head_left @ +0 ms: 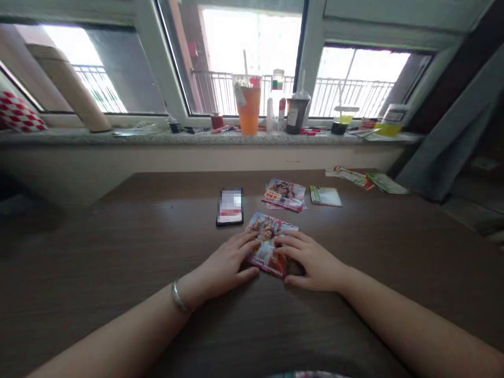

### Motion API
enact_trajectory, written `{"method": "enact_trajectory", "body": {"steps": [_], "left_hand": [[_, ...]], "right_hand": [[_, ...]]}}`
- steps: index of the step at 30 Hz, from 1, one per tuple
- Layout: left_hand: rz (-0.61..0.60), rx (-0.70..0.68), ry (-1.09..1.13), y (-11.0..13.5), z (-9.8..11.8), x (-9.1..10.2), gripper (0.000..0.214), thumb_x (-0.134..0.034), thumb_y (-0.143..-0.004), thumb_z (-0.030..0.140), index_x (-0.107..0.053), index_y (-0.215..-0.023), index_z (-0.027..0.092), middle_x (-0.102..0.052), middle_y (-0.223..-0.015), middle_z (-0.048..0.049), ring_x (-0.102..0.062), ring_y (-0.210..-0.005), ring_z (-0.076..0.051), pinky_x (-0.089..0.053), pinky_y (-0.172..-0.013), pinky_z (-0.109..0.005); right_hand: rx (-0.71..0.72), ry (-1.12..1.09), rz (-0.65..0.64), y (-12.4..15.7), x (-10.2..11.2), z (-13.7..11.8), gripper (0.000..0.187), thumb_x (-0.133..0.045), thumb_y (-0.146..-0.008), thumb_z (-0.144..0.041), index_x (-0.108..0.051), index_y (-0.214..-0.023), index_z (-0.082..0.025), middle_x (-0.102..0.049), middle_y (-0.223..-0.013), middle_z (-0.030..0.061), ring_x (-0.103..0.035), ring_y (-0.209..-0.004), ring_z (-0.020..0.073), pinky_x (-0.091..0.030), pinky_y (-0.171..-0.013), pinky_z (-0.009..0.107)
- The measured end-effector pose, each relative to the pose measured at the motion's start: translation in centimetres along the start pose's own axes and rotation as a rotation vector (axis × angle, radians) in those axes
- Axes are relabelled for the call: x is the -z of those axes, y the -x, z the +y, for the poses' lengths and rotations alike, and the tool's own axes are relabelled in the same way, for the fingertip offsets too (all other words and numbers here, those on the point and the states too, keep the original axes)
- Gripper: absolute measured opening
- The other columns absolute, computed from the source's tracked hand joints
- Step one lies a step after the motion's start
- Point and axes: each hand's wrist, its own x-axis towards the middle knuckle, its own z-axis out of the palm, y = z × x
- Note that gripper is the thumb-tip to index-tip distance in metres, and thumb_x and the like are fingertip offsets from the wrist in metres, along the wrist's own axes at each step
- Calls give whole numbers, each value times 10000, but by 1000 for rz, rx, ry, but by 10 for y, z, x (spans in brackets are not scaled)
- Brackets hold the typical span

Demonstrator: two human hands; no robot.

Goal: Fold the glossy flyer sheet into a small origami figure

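Note:
A colourful printed leaflet (271, 239) lies on the brown table, turned a little at an angle. My left hand (236, 257), with a silver bangle (180, 297) at the wrist, rests on its left edge, fingers stretched out and thumb apart. Over the right edge lies my right hand (311, 262), its fingers spread flat on the paper. Neither hand grips the leaflet. Just beyond it is a small stack of similar leaflets (284, 194). A phone (230, 206) with a lit, blurred screen lies to the left of that stack.
A small pad of green-and-white paper (325, 196) sits right of the stack, with more leaflets (354, 177) at the table's far right. On the windowsill (149, 138) stand an orange drink cup (249, 107), a dark cup (297, 113) and a leaning beige tube (71, 89). A grey curtain (452, 126) hangs at right.

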Motion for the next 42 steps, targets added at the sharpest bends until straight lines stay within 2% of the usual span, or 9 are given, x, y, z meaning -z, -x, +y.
{"method": "enact_trajectory", "body": {"steps": [2,5,11,13,18,25,29,35,42], "left_hand": [[14,2,24,-3,-1,0,575,-610,-869,409,-419,-1384,239,-344,-1520,-58,-242,-1432,-234,-249,-1176,-417],[39,-12,45,-8,-4,-2,528,-628,-860,395,-472,-1339,236,-396,-1486,-72,-297,-1408,-246,-274,-1164,-418],[79,-55,52,-13,-7,-4,386,-493,-949,403,-520,-1303,252,-448,-1449,-62,-347,-1382,-239,-306,-1146,-425],[75,-51,62,-14,-7,-3,365,-442,-975,389,-521,-1306,258,-451,-1448,-50,-348,-1382,-224,-306,-1147,-415],[55,-74,59,-14,-6,0,365,-436,-977,383,-525,-1308,259,-451,-1450,-47,-337,-1387,-229,-297,-1148,-427],[50,-88,47,-14,-2,2,379,-519,-930,406,-543,-1283,272,-474,-1431,-46,-387,-1351,-248,-316,-1129,-452],[71,-76,71,-14,-4,-1,363,-514,-931,362,-546,-1277,258,-482,-1417,-57,-389,-1349,-234,-325,-1132,-431],[115,-2,103,-13,-9,-6,526,-526,-901,269,-395,-1410,259,-316,-1527,-67,-337,-1384,-236,-308,-1150,-422],[59,16,65,-13,-9,-7,398,-501,-914,297,-523,-1306,236,-363,-1496,-91,-360,-1369,-263,-333,-1132,-437]], "right_hand": [[-10,-9,-1,-1,1,2,716,-671,-765,-520,-482,-1371,-189,-467,-1445,97,-373,-1355,274,-280,-1142,469],[25,-20,11,-1,3,5,735,-672,-768,-536,-468,-1383,-188,-500,-1417,107,-421,-1320,276,-321,-1117,471],[160,-28,108,-1,5,11,355,-580,-904,-390,-607,-1229,-249,-655,-1232,32,-551,-1192,190,-423,-1033,366],[176,-19,163,-1,4,12,284,-542,-934,-325,-630,-1194,-252,-681,-1184,22,-576,-1158,174,-438,-1012,348],[137,-50,261,-2,0,14,218,-503,-949,-239,-683,-1071,-254,-723,-1059,21,-647,-1026,158,-483,-923,322],[20,-86,237,-2,3,10,154,-566,-920,-287,-704,-904,-221,-732,-880,20,-670,-835,149,-489,-789,278],[-10,48,211,-1,4,9,172,-555,-926,-309,-682,-852,-219,-724,-834,10,-657,-798,151,-450,-741,263],[-47,374,197,5,10,21,229,-500,-948,-321,-653,-822,-207,-711,-829,11,-636,-761,151,-383,-689,268],[-149,579,219,0,10,30,269,-465,-970,-314,-653,-818,-195,-704,-823,25,-614,-746,146,-331,-642,267]]}}
